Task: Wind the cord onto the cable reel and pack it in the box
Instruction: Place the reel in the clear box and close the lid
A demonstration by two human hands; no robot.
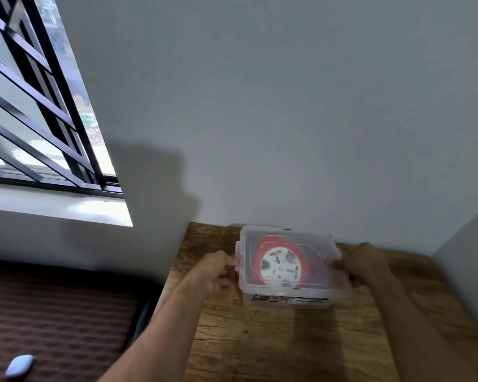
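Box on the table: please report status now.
Left hand and right hand grip box ends. Reel inside, lid on. Nothing blocking.

I am facing a plain grey-white wall [287, 106] that meets a side wall [469, 257] in a corner on my right. Below me is a worn wooden table [273, 340] pushed against it. To my left, daylight comes through a window [39, 106] with dark bars [25, 86] above a pale sill [66, 208], and a brown patterned mat [53, 326] lies lower down.
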